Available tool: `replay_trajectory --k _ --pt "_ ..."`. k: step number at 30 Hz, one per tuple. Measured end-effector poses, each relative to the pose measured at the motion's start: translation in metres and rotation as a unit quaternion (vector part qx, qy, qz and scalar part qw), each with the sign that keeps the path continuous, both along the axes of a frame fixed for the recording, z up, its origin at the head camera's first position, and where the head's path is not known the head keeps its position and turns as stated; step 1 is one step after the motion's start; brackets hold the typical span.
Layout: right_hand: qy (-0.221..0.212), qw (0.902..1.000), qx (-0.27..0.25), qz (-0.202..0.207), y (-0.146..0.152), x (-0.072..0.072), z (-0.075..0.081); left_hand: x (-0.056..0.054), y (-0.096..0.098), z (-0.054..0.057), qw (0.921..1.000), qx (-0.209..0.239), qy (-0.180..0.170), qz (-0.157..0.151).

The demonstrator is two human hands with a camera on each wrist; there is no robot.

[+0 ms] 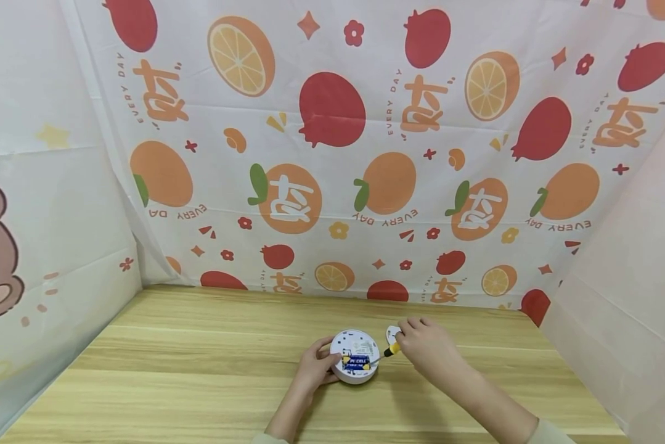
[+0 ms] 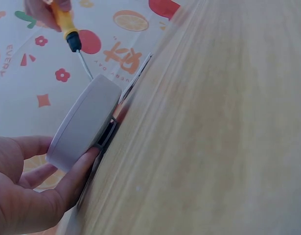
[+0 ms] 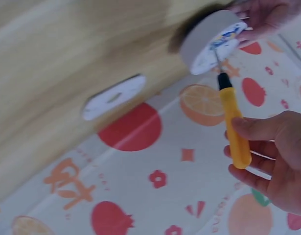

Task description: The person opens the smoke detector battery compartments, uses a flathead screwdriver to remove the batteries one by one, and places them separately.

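Note:
A round white battery-powered device (image 1: 353, 338) is tilted up off the wooden table, its back facing up with blue batteries (image 1: 356, 362) set in a recess. My left hand (image 1: 312, 368) grips it by its left side, thumb over the rim and fingers beneath, as the left wrist view shows. In my right hand (image 1: 429, 346) is a screwdriver with a yellow and black handle (image 3: 233, 127), held between thumb and fingers. Its metal shaft (image 2: 83, 65) slants down to the device, the tip at the end of the batteries.
A flat white cover plate (image 3: 113, 98) lies on the wooden table (image 1: 199, 370), just behind my right hand in the head view. Fruit-printed cloth (image 1: 332, 185) hangs along the table's back edge, and pale cloth (image 1: 49, 185) hangs at the sides.

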State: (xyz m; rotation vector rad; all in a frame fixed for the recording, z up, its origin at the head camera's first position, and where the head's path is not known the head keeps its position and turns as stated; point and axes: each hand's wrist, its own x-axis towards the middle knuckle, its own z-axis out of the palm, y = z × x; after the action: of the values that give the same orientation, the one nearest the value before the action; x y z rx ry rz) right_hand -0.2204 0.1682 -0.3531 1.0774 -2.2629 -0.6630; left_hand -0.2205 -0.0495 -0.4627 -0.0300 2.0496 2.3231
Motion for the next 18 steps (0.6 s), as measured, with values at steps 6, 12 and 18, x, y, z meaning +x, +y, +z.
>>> replay_trajectory --k 6,12,18 --pt "0.028 0.999 0.035 0.004 -0.018 0.006 0.008 0.001 0.001 0.0 1.0 -0.001 -0.001 0.003" --pt "0.037 0.9983 0.043 0.016 -0.028 0.009 0.013 0.001 0.0 0.001 1.0 0.0 -0.001 0.003" --pt "0.018 0.9986 0.051 0.002 -0.026 0.005 0.016 0.001 0.0 0.003 1.0 -0.002 -0.002 -0.004"
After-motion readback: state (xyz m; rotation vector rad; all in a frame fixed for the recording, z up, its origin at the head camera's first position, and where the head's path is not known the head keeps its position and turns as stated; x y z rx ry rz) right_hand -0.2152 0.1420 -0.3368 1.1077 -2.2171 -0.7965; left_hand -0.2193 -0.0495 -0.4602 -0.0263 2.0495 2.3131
